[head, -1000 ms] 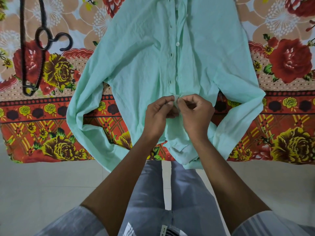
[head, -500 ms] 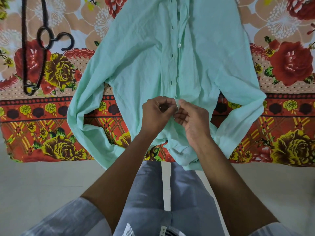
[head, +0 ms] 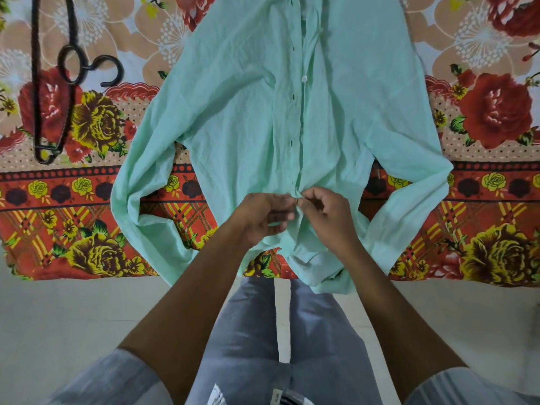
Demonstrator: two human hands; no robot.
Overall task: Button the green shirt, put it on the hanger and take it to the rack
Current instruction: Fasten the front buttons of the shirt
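Observation:
The mint green shirt point(head: 239, 118) lies flat on a flowered bedsheet point(head: 482, 217), front up, its sleeves bent inward and its hem hanging over the bed's near edge. Both hands meet at the lower end of the placket. My left hand point(head: 263, 214) pinches the left edge of the shirt front. My right hand point(head: 327, 214) pinches the right edge beside it, fingertips touching at a low button. One white button point(head: 304, 79) shows higher up, with open buttonholes above and below it. A black hanger point(head: 58, 80) lies on the sheet at far left.
The bed's near edge runs across the middle of the view, with pale tiled floor point(head: 73, 323) below it. My grey trousers point(head: 263, 340) stand close against the bed, under the shirt's hem.
Both hands stay at the same low spot on the placket; the fingers have shifted slightly, and the right hand's fingertips now press closer to the left hand's.

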